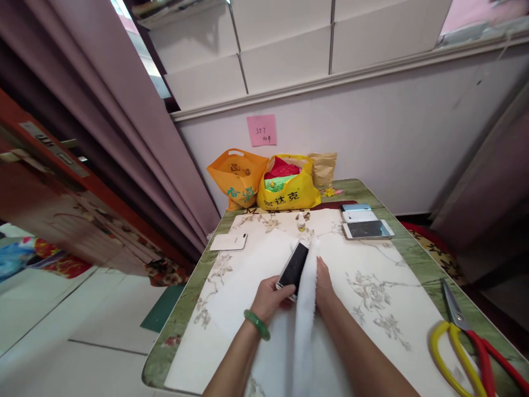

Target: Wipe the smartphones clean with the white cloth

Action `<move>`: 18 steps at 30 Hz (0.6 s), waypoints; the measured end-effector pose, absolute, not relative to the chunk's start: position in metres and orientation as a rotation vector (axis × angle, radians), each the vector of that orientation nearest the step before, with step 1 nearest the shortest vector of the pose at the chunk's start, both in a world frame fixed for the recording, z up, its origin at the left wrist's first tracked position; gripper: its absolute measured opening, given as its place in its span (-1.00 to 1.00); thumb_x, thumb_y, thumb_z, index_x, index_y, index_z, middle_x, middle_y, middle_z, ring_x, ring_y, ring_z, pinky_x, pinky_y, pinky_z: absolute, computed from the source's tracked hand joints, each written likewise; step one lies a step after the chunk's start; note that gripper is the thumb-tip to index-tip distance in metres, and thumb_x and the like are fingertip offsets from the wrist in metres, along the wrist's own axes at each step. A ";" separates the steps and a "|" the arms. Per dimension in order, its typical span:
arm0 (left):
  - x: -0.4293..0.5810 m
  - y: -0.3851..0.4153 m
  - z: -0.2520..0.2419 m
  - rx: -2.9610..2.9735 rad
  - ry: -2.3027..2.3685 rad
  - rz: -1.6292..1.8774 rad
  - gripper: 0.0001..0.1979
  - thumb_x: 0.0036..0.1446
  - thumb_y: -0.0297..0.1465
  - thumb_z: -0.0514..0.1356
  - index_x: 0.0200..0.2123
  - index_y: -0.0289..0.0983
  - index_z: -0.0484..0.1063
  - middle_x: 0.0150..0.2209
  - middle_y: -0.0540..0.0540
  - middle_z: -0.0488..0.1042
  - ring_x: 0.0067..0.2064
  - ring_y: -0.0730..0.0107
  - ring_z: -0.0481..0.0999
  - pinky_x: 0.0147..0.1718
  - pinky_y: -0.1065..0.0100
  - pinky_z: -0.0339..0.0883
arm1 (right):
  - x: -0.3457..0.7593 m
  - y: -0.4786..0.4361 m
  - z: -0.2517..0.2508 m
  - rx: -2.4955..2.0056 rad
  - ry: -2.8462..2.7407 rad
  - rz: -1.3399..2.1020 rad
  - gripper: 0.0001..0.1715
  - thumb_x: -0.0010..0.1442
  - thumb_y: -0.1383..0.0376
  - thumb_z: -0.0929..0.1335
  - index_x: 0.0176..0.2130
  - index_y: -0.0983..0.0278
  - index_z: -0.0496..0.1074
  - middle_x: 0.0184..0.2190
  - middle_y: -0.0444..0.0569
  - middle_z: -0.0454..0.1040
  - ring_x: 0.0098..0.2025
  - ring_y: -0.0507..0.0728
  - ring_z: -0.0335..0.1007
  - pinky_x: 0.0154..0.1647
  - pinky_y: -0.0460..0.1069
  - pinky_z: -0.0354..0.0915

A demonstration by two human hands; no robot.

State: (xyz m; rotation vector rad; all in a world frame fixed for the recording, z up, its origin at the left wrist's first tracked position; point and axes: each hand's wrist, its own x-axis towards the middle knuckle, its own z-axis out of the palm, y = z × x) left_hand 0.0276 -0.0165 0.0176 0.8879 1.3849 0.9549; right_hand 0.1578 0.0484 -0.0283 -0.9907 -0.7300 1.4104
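My left hand (269, 298), with a green bangle on its wrist, is closed around the lower end of a white smartphone (294, 269). Its thumb lies across the dark screen, and the phone is tilted above the table. On the right side of the phone, a soft white cloth (306, 300) with a fuzzy edge stands raised and covers part of it. My right hand (324, 282) grips the cloth from its right side; most of those fingers are hidden behind it. Just beyond the phone stands a small bottle (301, 223).
A white phone (228, 241) lies at left, several more (369, 229) at right. Big scissors (460, 331) with yellow and red handles rest near the right edge. An orange bag (237, 179), a yellow bag (289, 196) and a brown pouch (323, 168) line the back of the table (165, 355).
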 end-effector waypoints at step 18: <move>0.044 0.011 0.019 0.462 1.334 1.705 -0.54 -0.20 -0.23 0.43 -0.22 -0.34 0.51 -0.25 -0.16 0.59 -0.28 0.30 0.56 -0.24 0.29 0.41 | 0.146 0.032 -0.020 -0.653 -0.818 1.925 -0.53 0.05 0.06 0.47 -0.10 0.25 0.48 -0.36 -0.06 0.59 -0.40 0.14 0.47 -0.36 0.00 0.34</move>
